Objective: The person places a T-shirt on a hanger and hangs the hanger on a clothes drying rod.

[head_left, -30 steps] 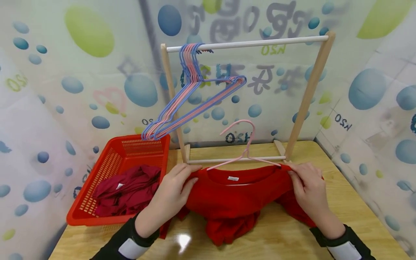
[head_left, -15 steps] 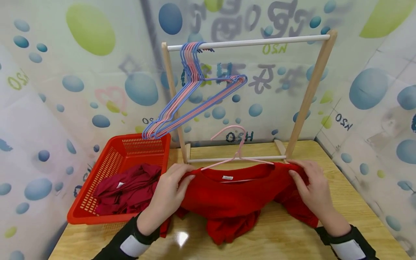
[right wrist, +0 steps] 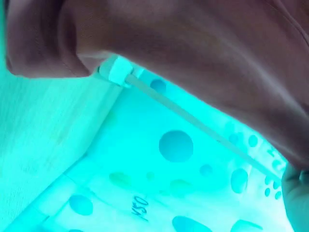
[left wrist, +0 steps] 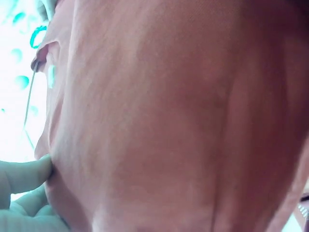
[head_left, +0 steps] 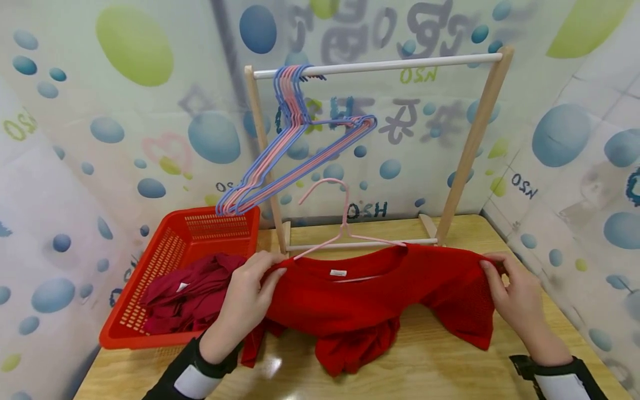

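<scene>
A red shirt (head_left: 340, 303) is stretched between both hands above the table, its lower part bunched on the wood. Inside its neckline sits a pink hanger (head_left: 345, 226), the hook standing up and pointing left. My left hand (head_left: 245, 305) pinches the shirt's left shoulder near the hanger's end, thumb in front. Out on the sleeve at the right, my right hand (head_left: 517, 297) pinches the top edge of the cloth, apart from the hanger. In the left wrist view the shirt (left wrist: 145, 116) fills most of the picture, with the thumb and fingers at its edge.
A wooden rack with a white rod (head_left: 400, 65) stands at the back. Several blue and pink hangers (head_left: 295, 144) hang at its left end. To the left, a red basket (head_left: 125, 311) holds dark red clothing (head_left: 195, 294). The wooden table (head_left: 440, 372) lies beneath.
My right hand has moved right from the shoulder along the sleeve, drawing it out straight. The hanger has shifted left within the neckline, and my left hand has moved slightly left.
</scene>
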`<state>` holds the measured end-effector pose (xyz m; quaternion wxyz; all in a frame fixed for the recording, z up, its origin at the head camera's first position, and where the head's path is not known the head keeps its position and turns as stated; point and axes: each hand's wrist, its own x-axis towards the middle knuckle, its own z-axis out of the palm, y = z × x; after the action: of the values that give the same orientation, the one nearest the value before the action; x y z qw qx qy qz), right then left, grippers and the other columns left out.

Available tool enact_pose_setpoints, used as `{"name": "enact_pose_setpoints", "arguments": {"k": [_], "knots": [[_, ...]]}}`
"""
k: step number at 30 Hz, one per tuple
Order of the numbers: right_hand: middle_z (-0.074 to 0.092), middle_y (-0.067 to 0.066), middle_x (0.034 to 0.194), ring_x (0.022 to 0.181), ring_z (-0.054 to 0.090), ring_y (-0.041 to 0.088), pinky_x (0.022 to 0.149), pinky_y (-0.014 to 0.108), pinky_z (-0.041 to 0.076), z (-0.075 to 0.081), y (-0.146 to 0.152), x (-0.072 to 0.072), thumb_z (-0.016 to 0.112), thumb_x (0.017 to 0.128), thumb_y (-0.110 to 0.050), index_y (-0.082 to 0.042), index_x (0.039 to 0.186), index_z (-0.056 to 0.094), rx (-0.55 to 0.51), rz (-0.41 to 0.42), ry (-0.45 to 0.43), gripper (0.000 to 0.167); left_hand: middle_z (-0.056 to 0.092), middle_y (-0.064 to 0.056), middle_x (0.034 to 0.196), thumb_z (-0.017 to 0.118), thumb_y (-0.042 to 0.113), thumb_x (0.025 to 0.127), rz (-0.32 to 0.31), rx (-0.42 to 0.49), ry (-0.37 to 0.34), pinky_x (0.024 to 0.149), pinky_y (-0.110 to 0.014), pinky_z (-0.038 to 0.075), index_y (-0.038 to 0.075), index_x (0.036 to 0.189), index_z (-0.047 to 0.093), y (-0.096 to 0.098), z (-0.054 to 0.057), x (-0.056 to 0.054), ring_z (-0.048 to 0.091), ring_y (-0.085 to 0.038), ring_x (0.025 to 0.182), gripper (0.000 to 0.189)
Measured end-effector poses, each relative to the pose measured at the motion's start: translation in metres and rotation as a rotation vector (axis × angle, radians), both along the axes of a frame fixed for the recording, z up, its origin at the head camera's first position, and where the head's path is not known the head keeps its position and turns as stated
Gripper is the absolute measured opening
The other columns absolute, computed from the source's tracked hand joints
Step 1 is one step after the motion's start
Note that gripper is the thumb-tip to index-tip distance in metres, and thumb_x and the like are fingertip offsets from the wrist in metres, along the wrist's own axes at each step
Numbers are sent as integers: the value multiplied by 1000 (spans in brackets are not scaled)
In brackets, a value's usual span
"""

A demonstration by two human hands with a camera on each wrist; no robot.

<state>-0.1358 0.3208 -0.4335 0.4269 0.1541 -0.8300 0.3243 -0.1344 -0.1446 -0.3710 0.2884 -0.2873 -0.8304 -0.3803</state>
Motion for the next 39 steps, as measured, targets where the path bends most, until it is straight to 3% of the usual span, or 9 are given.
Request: {"name": "enact_pose_setpoints", "arguments": {"k": [3,10,14,19,23,28,33,37,39], "knots": [[62,-15,91,84,46,-18,74,5,36,3,4,-1,59,115,-43,12,105,70,-7,-41,25,58,76,-9,98,80,-17,90,-14,18,14,73,-38,62,1,109,77,-1,-1,1,70,-21,85,26],[63,-3,76,77,42,-17,58,10,37,2,9,3,71,107,-10,6,97,72,46,-48,-78,20,76,-7,97,79,-17,90,-22,65,2,71,-33,59,1,110,79,1,-1,3,66,-18,83,27],[74,20,86,94,43,-24,80,4,39,8,5,7,72,100,3,8,104,74,57,-99,-127,6,76,-7,97,80,-18,89,-30,46,8,73,-35,60,1,110,79,3,-1,3,67,-19,84,28],[75,29,115,119,43,-21,105,4,27,28,-12,14,60,104,7,8,128,72,57,-53,-131,27,76,-9,99,79,-18,90,-35,28,9,77,-40,62,1,110,78,8,1,1,70,-23,88,28],[75,23,119,121,55,-1,112,12,27,44,-29,16,59,114,-16,3,134,72,121,52,-109,30,77,-10,101,79,-17,91,-38,23,-19,79,-41,63,0,110,78,11,2,1,71,-24,90,27],[76,13,104,98,64,30,105,11,34,52,-41,12,51,113,-56,0,117,78,275,124,-71,62,77,-11,101,78,-17,91,-40,22,-24,80,-41,63,0,110,78,15,2,1,71,-25,91,25],[73,1,95,82,64,18,88,6,47,51,-40,4,61,112,-36,-5,104,78,323,230,-88,36,76,-10,99,79,-17,91,-21,19,-2,77,-39,62,0,110,78,18,-1,1,71,-24,89,25],[72,-2,93,80,62,12,83,8,50,48,-39,1,53,114,-42,-9,102,75,338,285,-83,41,76,-10,99,80,-16,91,6,27,8,76,-39,61,1,110,78,19,-3,2,70,-23,89,25],[72,-2,92,79,63,12,84,8,50,47,-38,1,43,114,-51,-8,101,75,336,295,-66,55,76,-10,99,80,-16,91,14,29,22,76,-40,61,0,109,79,20,-3,1,70,-23,90,25]]}}
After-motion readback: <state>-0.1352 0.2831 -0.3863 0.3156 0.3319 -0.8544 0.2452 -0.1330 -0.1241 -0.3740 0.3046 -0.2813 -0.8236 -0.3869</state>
